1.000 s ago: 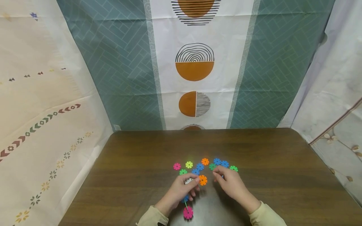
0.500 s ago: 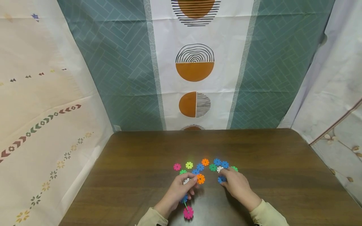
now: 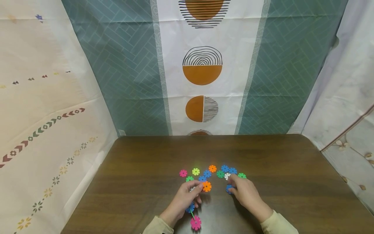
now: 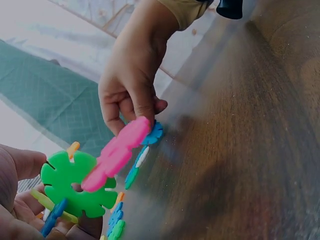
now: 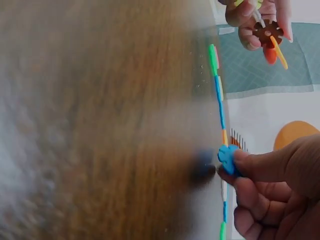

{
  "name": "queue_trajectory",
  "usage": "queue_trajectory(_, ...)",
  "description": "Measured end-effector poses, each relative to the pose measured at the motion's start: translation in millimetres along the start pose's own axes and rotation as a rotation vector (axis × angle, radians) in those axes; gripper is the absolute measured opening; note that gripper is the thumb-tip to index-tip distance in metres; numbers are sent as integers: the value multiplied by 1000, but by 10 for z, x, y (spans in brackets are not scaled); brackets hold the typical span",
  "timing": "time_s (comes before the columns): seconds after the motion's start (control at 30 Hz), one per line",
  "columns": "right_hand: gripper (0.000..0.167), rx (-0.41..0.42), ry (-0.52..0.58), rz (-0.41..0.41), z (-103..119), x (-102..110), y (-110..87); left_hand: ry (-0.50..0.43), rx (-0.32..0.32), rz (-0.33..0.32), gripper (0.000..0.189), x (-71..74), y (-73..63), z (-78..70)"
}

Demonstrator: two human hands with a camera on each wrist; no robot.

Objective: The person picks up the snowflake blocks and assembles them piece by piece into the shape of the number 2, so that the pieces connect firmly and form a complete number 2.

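Fingers (image 5: 252, 197) pinch discs (image 5: 227, 159) over brown table (image 3: 140, 169), cloth (image 3: 230, 71) behind.

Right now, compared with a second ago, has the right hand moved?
Yes: judged against the dark green disc in the head view, the right hand has shifted rightward, uncovering the white disc.

Table (image 3: 140, 159): dark brown, wood grain, far corners rounded, soft sheen toward near side. Back: hanging cloth (image 3: 125, 71), teal side panels with pale line pattern, white centre strip (image 3: 173, 78) with orange half-circles plus black line work, horizontal fold creases. Left: cream cloth (image 3: 41, 104), rows of chevrons, small flowers. Right: whitish cloth (image 3: 339, 126), branch print.
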State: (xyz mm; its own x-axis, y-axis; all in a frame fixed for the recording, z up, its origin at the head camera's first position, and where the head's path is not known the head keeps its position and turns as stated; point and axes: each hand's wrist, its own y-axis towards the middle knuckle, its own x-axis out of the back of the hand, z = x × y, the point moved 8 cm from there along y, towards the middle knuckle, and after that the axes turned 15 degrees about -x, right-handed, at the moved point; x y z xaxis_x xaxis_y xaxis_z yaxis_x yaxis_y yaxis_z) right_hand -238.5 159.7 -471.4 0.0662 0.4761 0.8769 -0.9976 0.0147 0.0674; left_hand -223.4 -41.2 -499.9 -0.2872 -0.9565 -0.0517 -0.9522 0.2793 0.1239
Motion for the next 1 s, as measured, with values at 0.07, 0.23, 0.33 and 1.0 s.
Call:
queue_trajectory(0.07,21,-2,29,-2,12,9,-9,-10,-10,0,29,-5,-2,4)
queue_trajectory(0.23,17,2,93,0,54,28,-32,-20,-22,-5,30,-16,1,-2)
queue_trajectory(0.33,18,42,155,13,113,49,-71,-19,-30,-10,31,-22,5,-12)
queue_trajectory(1.0,12,256,306,-96,373,160,-230,-50,-37,-10,31,-86,12,-88)
